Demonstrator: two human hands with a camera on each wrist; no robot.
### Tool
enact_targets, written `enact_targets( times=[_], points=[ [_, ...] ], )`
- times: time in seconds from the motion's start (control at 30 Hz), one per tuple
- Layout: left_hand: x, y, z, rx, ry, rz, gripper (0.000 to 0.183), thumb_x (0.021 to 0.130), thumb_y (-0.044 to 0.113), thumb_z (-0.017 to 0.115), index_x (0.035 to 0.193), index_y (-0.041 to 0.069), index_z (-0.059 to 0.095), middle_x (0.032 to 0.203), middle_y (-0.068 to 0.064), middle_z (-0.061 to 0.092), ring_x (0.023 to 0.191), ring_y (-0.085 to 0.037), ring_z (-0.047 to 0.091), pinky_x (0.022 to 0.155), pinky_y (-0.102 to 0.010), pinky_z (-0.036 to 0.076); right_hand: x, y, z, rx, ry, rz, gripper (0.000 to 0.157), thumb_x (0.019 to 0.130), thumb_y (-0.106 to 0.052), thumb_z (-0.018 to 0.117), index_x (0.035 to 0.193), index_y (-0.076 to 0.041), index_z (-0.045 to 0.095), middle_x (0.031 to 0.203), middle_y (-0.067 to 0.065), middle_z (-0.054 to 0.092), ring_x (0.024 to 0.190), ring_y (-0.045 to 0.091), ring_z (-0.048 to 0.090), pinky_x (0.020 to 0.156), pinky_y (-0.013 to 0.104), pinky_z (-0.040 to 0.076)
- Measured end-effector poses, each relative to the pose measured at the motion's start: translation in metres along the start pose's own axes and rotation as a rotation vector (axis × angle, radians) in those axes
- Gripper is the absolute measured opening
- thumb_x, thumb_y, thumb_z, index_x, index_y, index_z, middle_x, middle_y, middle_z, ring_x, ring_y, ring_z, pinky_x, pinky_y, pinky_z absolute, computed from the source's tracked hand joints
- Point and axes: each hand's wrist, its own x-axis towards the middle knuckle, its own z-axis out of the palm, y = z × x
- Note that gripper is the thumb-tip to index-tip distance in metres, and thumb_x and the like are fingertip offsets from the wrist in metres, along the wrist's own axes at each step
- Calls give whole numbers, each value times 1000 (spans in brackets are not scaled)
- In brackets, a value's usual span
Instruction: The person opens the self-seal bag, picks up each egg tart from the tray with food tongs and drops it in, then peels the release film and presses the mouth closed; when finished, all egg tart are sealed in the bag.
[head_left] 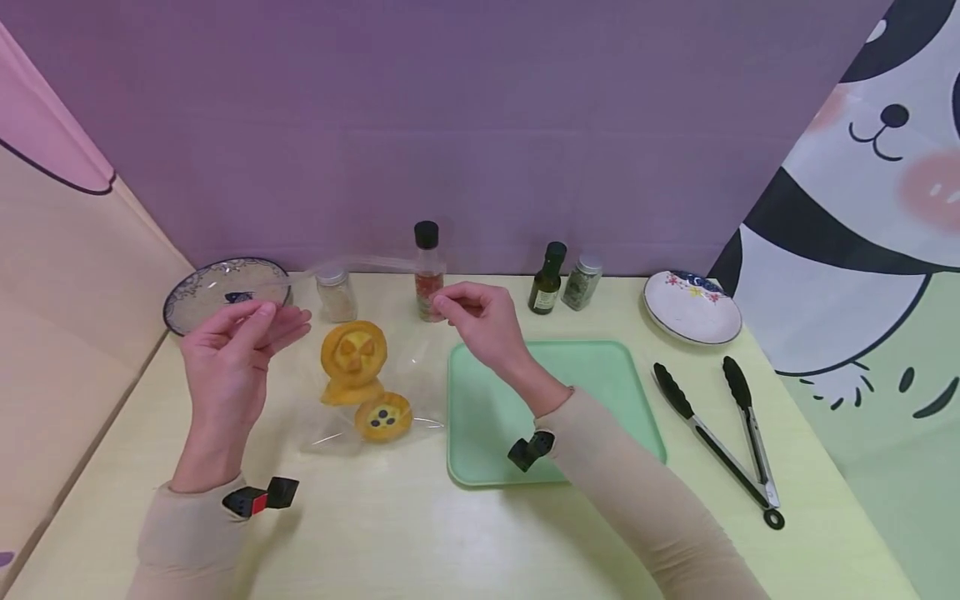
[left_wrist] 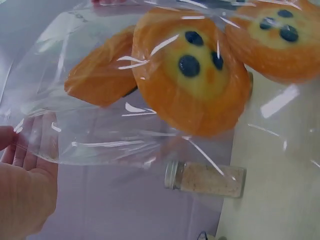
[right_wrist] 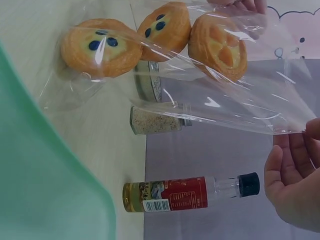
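A clear plastic bag hangs stretched between my two hands. Its left upper corner is pinched by my left hand, between thumb and fingers. My right hand pinches the opposite corner. Inside the bag are round golden pastries: in the right wrist view, a pastry with dark berries, a second berry one tilted beside it, and a pastry with orange pieces on top. In the head view the orange-topped pastry sits above a berry pastry, low in the bag. Whether the bag's bottom touches the table cannot be told.
A green tray lies right of the bag, with black-tipped tongs beyond it. Along the back stand a patterned plate, a spice jar, a red-labelled bottle, a dark bottle, a herb jar and a flowered dish.
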Motion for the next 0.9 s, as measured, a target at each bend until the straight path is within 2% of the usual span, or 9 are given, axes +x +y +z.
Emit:
enact_targets(
  times=[0.13, 0.2, 0.4, 0.67, 0.8, 0.9],
  points=[
    [1, -1, 2, 33, 18, 4, 29, 85, -10, 59, 108, -25, 53, 89, -25, 69, 81, -33, 70, 75, -44, 54, 0, 3, 0, -25, 7, -34, 18, 90, -15, 63, 100, -1, 71, 88, 15, 71, 79, 26, 67, 70, 25, 54],
    [2, 0, 3, 16, 17, -7, 29, 85, -11, 58, 109, -25, 52, 90, -25, 69, 81, -33, 70, 76, -44, 54, 0, 4, -1, -38, 6, -50, 18, 90, -14, 63, 101, -1, 71, 87, 14, 71, 79, 25, 67, 71, 26, 55],
    [1, 1, 4, 14, -36, -18, 25, 87, -10, 56, 108, -24, 53, 95, -25, 68, 86, -34, 69, 79, -45, 52, 1, 3, -2, -113, -24, -69, 21, 91, -18, 63, 106, -5, 69, 95, 4, 70, 78, 14, 64, 70, 27, 55],
    [5, 0, 8, -23, -128, -31, 21, 89, -13, 51, 107, -22, 53, 99, -25, 68, 92, -34, 68, 81, -45, 51, 16, 2, 3, -113, -78, -22, 20, 89, -19, 65, 105, -8, 70, 96, 2, 71, 79, 14, 63, 67, 26, 52],
    [6, 0, 8, 12, -136, -49, 23, 89, -11, 52, 110, -22, 52, 98, -23, 69, 90, -32, 69, 81, -43, 51, 20, 6, 6, -113, -94, 29, 19, 89, -19, 65, 104, -9, 70, 95, 0, 71, 80, 17, 62, 67, 24, 51],
    [7, 0, 10, 43, -132, -62, 26, 89, -9, 53, 112, -22, 53, 98, -22, 69, 89, -31, 69, 80, -42, 52, 18, 4, 8, -127, -56, 12, 19, 89, -21, 65, 103, -10, 71, 92, -1, 70, 78, 16, 61, 66, 23, 52]
  ],
)
